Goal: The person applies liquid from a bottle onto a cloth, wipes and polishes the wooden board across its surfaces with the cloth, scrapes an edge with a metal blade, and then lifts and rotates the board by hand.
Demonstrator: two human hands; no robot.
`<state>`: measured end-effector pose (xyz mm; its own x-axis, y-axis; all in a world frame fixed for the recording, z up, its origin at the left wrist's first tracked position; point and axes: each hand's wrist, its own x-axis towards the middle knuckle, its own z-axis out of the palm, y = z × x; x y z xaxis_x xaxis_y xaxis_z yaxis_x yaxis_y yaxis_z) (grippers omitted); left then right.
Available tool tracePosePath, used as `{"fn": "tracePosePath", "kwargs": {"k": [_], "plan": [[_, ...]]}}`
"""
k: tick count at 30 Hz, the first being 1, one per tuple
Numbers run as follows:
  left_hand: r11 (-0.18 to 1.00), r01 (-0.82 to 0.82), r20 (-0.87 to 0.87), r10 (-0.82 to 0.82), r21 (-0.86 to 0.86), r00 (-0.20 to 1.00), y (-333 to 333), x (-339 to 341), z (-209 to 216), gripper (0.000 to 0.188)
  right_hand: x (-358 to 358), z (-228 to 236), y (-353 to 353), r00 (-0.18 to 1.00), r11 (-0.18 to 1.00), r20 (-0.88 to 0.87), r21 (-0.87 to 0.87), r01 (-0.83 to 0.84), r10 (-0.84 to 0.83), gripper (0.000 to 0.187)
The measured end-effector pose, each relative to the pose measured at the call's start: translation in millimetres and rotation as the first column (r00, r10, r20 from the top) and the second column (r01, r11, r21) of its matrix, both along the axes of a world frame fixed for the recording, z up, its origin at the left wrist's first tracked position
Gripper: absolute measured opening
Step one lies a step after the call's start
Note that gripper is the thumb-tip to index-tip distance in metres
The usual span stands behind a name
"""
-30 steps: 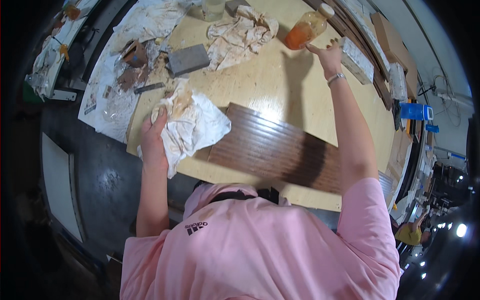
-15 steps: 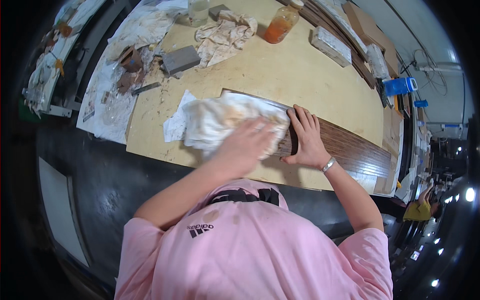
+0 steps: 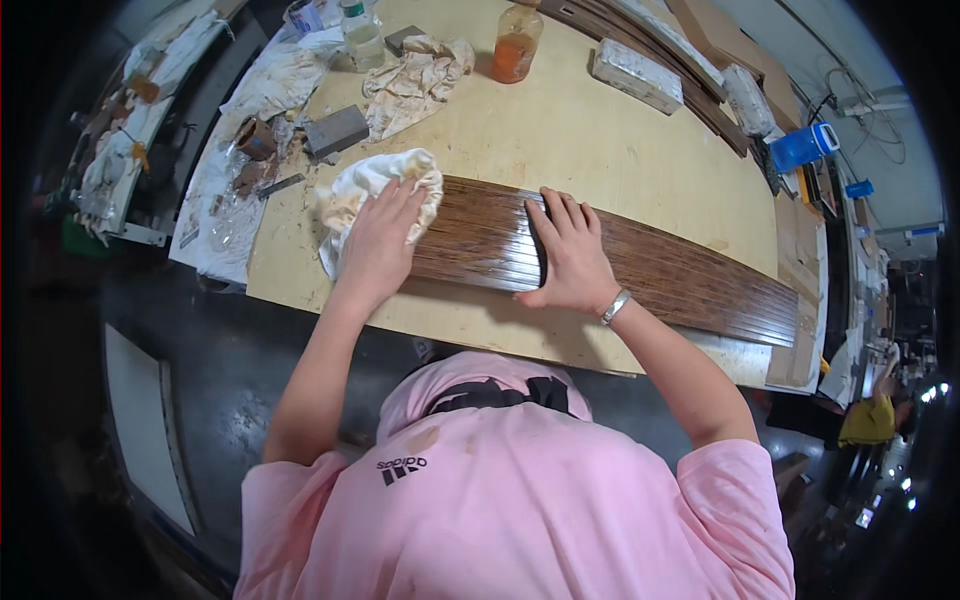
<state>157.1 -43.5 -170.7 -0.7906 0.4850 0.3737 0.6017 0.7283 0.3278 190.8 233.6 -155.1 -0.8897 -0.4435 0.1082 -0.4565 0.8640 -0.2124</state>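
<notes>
A long dark-brown wooden plank (image 3: 690, 280) with grooves along its length lies across the near part of the table. At the plank's left end, my left hand (image 3: 380, 240) holds a crumpled white cloth (image 3: 418, 172) with yellowish stains, pressing it down with the palm. The cloth hides that end of the plank. My right hand (image 3: 575, 250) rests on the middle of the plank, fingers spread over the top and thumb at the near edge. The plank's surface shines between my hands.
On the yellowish table (image 3: 560, 140) stand a bottle of orange liquid (image 3: 514, 55) and a clear bottle (image 3: 362, 40). A grey block (image 3: 336, 131) and a stained rag (image 3: 415, 85) lie at the far left. A wrapped block (image 3: 637, 76) and dark strips (image 3: 690, 92) are at the far right.
My left hand has swept the cloth leftward to the plank's end, uncovering the grooved surface. My right hand still lies on the plank, which sits slightly farther left in the picture.
</notes>
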Motion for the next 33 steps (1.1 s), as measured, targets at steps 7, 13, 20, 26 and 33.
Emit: {"fn": "tracePosePath", "kwargs": {"k": [7,13,20,26,33], "plan": [[0.987,-0.162,0.056,0.16,0.023,0.986,107,18,0,0.054,-3,-1,21,0.996,0.992,0.022,-0.093,-0.081,0.083,0.124],[0.817,-0.551,0.315,0.484,0.17,0.816,51,58,13,0.043,18,19,139,0.981,0.989,0.152,0.068,-0.128,0.117,0.128],[0.968,-0.252,-0.024,0.252,0.004,0.967,182,131,4,0.041,32,17,164,0.992,0.998,0.108,-0.005,-0.069,0.069,0.115],[0.598,-0.799,0.112,0.8,-0.062,0.59,77,101,6,0.051,32,6,168,0.994,0.994,0.052,-0.059,-0.092,0.096,0.113],[0.921,-0.378,0.115,0.387,-0.095,0.915,142,110,-16,0.051,34,8,169,0.993,0.993,0.067,-0.07,-0.09,0.095,0.116]]}}
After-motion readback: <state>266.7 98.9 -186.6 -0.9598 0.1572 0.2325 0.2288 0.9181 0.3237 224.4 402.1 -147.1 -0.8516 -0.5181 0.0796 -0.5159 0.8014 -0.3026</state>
